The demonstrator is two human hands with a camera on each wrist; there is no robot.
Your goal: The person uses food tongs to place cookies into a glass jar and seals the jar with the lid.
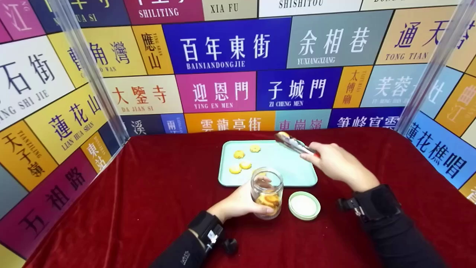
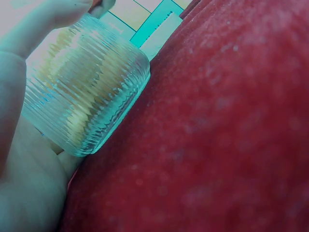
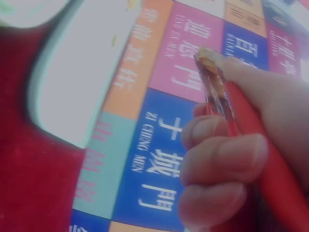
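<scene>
My left hand (image 1: 238,201) grips a clear glass jar (image 1: 267,188), its fingers wrapped around the side. Cookies (image 1: 268,200) lie in the lower part of the jar, and the left wrist view shows its ribbed wall (image 2: 91,82) with the base close to the cloth. In my right hand (image 1: 336,163) are metal tongs (image 1: 293,143) with red handles (image 3: 263,159), raised over the tray's far right part. A yellow cookie (image 1: 283,134) sits between the tong tips. Several yellow cookies (image 1: 239,154) lie on the left half of the mint-green tray (image 1: 290,167).
A round pale-green lid (image 1: 305,206) lies on the red cloth (image 1: 167,186), right of the jar and in front of the tray. Panels with printed street names (image 1: 227,48) stand behind the table, with clear upright posts (image 1: 93,70) at the corners.
</scene>
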